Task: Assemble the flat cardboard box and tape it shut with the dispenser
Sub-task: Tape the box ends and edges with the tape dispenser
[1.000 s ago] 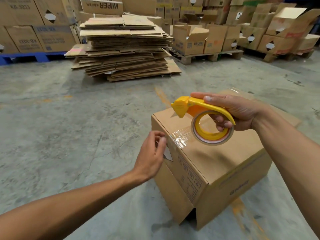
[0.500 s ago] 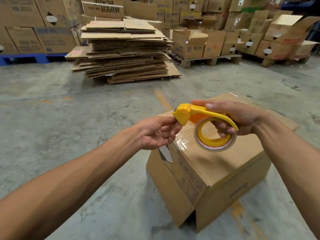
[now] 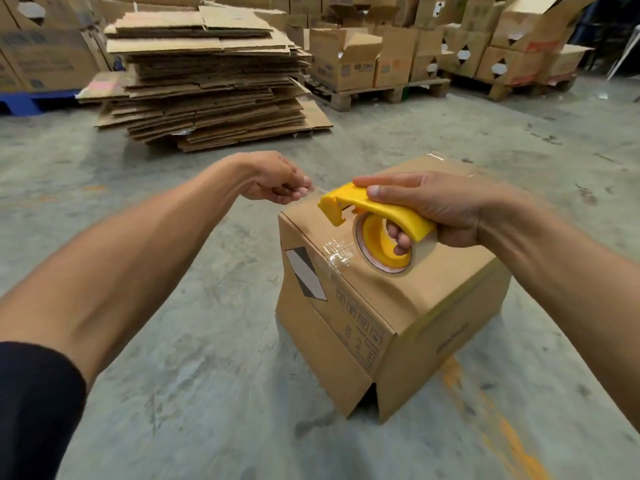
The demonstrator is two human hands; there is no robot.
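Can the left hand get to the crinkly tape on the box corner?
Probably yes. The left hand is pinched just past the dispenser nose, and the crinkly tape lies bare below, with nothing between them.

dark sleeve [image 3: 34, 403], bare forearms
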